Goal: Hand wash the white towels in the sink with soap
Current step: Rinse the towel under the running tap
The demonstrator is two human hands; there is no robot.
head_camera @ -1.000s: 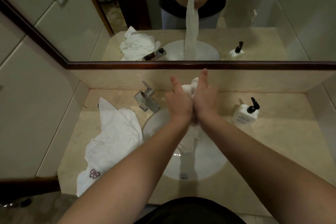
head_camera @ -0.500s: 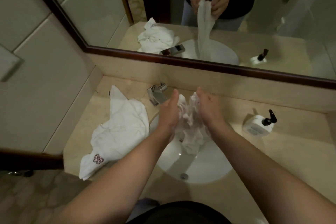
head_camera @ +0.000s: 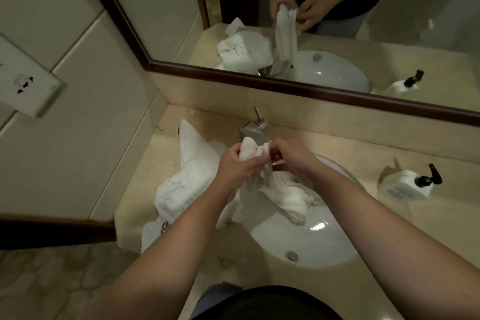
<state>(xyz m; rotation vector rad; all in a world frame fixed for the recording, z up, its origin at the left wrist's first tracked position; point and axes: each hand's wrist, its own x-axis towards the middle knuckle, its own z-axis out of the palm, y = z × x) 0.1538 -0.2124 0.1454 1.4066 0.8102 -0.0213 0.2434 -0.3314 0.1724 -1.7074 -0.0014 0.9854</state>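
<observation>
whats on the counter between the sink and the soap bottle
Nothing: in the head view that stretch of counter between the sink and the soap bottle is bare.

A towel [head_camera: 187, 184] lies left of the sink [head_camera: 298, 239], faucet [head_camera: 253, 131] behind, soap bottle [head_camera: 405, 184] right.

Both bare forearms reach up from the lower corners of the frame and meet near its centre. The left hand [head_camera: 235, 166] is closed, its fingers [head_camera: 255, 162] curled inward. The right hand [head_camera: 293, 161] faces it, fingers bent and pinching.
</observation>
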